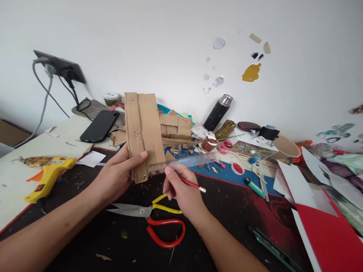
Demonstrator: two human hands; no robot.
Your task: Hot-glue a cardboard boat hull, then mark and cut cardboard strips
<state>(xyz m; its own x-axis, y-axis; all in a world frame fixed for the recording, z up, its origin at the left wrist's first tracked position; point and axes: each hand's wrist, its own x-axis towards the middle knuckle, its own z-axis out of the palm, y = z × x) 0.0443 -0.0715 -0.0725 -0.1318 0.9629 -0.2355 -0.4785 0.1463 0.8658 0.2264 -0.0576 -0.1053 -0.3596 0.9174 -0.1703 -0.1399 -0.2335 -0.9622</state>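
My left hand grips a piece of brown cardboard by its lower left side, thumb across the front. A narrower cardboard strip runs down its left part. My right hand is closed on a clear ruler, whose left end lies against the cardboard's lower edge. A red pencil with a white end also sits in the right hand, sticking out to the right. Below both hands, scissors with one yellow and one red handle lie spread on the dark mat.
A yellow glue gun and a black phone lie at the left. Behind stand a black flask and small paint jars. A green cutter, papers and a red sheet occupy the right.
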